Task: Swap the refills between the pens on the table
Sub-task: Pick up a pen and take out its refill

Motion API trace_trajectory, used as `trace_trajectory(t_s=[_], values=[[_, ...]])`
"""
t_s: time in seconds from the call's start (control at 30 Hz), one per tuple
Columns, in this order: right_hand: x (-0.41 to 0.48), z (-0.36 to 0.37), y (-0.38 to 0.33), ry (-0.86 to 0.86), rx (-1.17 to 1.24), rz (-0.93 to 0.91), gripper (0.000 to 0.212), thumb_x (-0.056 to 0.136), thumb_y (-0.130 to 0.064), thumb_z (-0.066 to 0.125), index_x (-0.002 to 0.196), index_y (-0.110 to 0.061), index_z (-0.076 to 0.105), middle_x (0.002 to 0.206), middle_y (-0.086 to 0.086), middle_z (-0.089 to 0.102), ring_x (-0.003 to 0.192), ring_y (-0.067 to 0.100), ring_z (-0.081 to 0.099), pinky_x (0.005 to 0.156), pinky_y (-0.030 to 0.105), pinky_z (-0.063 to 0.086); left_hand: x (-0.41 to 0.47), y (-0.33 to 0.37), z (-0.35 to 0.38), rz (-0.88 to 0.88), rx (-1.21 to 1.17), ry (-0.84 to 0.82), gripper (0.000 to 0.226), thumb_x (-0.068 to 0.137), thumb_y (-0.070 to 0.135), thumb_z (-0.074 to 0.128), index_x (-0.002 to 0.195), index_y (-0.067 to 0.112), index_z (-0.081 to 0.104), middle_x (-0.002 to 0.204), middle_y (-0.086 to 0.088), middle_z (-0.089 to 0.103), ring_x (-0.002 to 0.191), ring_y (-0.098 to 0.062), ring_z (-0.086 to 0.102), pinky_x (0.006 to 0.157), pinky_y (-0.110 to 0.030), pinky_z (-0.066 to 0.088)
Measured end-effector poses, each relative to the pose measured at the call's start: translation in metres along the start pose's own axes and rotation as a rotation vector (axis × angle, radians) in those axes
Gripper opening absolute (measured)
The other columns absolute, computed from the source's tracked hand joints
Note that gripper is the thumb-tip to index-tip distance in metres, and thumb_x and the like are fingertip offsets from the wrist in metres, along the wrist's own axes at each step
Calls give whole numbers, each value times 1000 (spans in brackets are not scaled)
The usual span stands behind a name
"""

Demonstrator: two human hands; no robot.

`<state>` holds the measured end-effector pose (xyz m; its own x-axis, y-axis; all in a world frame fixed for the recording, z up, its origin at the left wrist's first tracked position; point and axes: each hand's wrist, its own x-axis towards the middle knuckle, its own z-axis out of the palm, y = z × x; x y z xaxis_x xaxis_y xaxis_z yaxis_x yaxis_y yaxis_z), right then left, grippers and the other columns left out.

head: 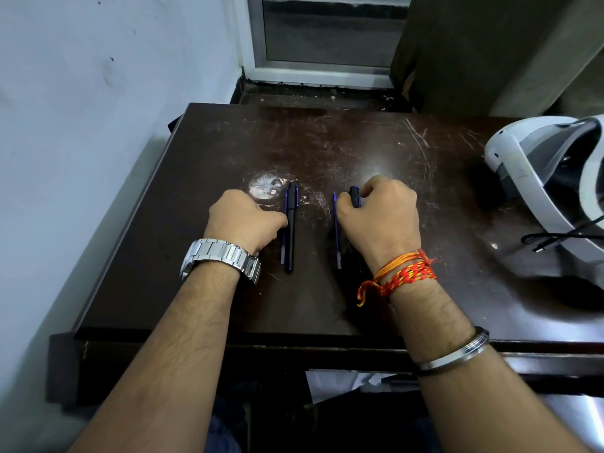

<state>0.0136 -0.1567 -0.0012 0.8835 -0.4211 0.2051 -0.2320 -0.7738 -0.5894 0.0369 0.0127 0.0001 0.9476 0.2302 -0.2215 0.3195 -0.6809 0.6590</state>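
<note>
On table (202, 152): both hands beside pens, refills.

table top (376, 152): dark wood-look surface, semi-glossy, scratched, worn pale in one patch
left pen (291, 230): black plastic, smooth, slight sheen
refills (336, 230): thin blue translucent plastic
watch (222, 256): brushed steel links, shiny
thread bands (405, 273): red-orange woven cotton, matt
headset (536, 178): white plastic, smooth, at the right edge

Our left grip (246, 220) and right grip (380, 214) sit knuckles-up, fingers curled under, forearms reaching forward, roughly parallel.
</note>
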Motion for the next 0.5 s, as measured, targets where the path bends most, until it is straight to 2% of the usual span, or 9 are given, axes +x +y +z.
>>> trace_trajectory(t_s=[0.07, 0.1, 0.2, 0.3, 0.43, 0.5], values=[[-1, 0, 0, 5, 20, -12, 24, 84, -35, 64, 83, -11, 63, 94, 10, 62, 76, 20, 49, 65, 28, 39, 0, -1, -1, -17, -5, -29, 26, 62, 33, 77, 53, 10, 69, 35, 3, 58, 20, -7, 45, 27, -11, 28], [-1, 0, 0, 3, 29, -18, 22, 84, -34, 64, 83, -12, 63, 95, 10, 63, 76, 20, 49, 65, 28, 38, 0, -1, -1, -15, -1, -28, 26, 62, 34, 77, 54, 10, 69, 37, 2, 60, 21, -7, 46, 28, -11, 29], [-1, 0, 1, -1, 41, -37, 23, 85, -32, 64, 88, -10, 66, 97, 10, 64, 78, 18, 48, 68, 27, 38, -1, 1, -2, 13, 26, 18, 26, 62, 31, 71, 67, 5, 73, 58, -8, 71, 33, -14, 53, 38, -28, 51], [-2, 0, 0, -3, 58, -43, 22, 86, -31, 62, 90, -10, 67, 97, 9, 65, 78, 18, 50, 70, 26, 39, -3, 2, -2, 45, 47, 73, 31, 65, 30, 64, 71, 1, 73, 62, -12, 71, 45, -22, 61, 51, -38, 59], [-1, 0, 0, -19, 58, -28, 15, 86, -27, 61, 84, -13, 63, 94, 11, 66, 78, 20, 51, 70, 26, 39, -5, 3, 0, 61, 45, 96, 29, 65, 33, 66, 63, 4, 69, 48, -5, 63, 45, -19, 62, 48, -29, 54], [0, -1, 1, -22, 54, -24, 11, 86, -25, 61, 81, -15, 60, 94, 12, 65, 78, 20, 50, 69, 26, 40, -5, 3, 1, 72, 58, 90, 28, 65, 31, 69, 63, 4, 69, 46, -7, 62, 44, -19, 61, 46, -28, 53]])
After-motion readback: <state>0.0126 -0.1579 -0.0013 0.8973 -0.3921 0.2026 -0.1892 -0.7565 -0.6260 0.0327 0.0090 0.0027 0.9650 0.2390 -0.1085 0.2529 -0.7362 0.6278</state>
